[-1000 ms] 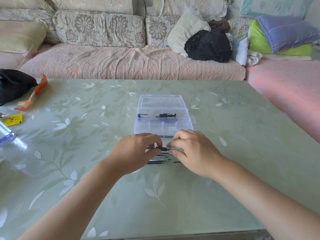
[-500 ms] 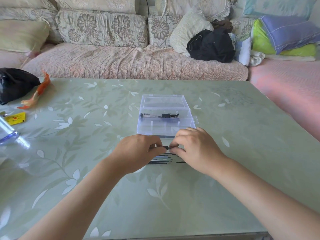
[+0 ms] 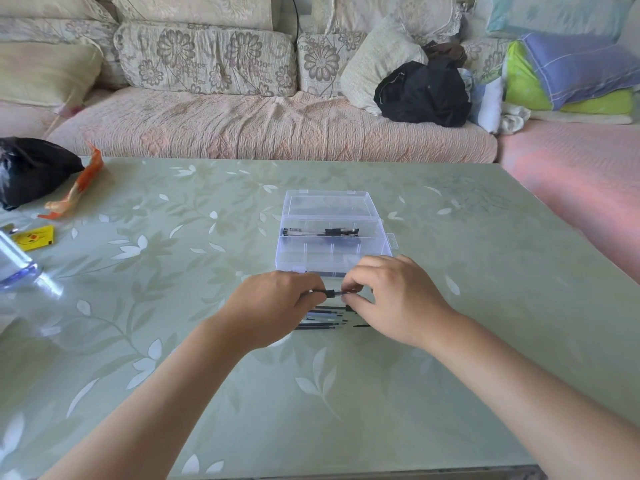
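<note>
A clear plastic box (image 3: 332, 251) stands open mid-table, its lid (image 3: 329, 204) folded back. One compartment holds a few thin black pens (image 3: 322, 232). In front of the box, my left hand (image 3: 273, 310) and my right hand (image 3: 394, 299) each pinch one end of a thin black pen (image 3: 332, 292), held level just above the table. Under the hands lies a row of several more black pens (image 3: 325, 318), partly hidden by both hands.
The green leaf-patterned table (image 3: 450, 341) carries a black bag (image 3: 31, 168), an orange wrapper (image 3: 79, 185), a yellow packet (image 3: 34, 237) and a clear bottle (image 3: 17, 265) at the left. A sofa with cushions and a black garment (image 3: 422, 91) stands behind the table.
Both hands have stayed in front of the box. The pen they pinch now shows more clearly between the fingertips, lifted slightly off the row.
</note>
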Demonstrator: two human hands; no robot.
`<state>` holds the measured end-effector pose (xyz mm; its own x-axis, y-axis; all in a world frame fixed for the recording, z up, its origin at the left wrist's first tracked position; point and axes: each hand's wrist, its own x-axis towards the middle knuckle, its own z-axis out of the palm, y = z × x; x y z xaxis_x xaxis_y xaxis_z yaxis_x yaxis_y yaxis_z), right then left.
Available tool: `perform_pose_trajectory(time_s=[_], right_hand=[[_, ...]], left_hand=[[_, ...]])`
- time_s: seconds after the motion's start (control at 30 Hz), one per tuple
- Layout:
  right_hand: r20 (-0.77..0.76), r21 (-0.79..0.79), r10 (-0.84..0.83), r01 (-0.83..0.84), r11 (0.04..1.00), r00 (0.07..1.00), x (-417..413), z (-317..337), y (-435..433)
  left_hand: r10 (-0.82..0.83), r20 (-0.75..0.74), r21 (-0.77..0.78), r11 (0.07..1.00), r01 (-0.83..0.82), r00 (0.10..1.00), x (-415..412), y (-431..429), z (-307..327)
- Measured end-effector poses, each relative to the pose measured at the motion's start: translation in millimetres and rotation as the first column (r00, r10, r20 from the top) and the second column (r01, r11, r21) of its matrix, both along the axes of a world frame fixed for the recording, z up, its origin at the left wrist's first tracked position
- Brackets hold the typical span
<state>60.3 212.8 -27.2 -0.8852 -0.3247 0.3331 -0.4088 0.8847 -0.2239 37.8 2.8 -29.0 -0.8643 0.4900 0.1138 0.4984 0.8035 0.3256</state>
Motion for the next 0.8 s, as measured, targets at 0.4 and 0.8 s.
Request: perform_pose_trajectory(time_s=[0.4, 0.8], right_hand=[[0.111, -0.016, -0.083, 0.085, 0.996, 0.990, -3.5, 4.7, 16.9], [0.177, 0.012, -0.118, 0.118, 0.993, 0.977, 5.0, 2.9, 7.8]], left_hand=[[0.141, 0.225, -0.079, 0.989, -0.127, 0.964, -21.7, -44.4, 17.8], [0.100, -0.098, 0.093, 0.992, -0.091, 0.990, -13.9, -24.6, 12.1]])
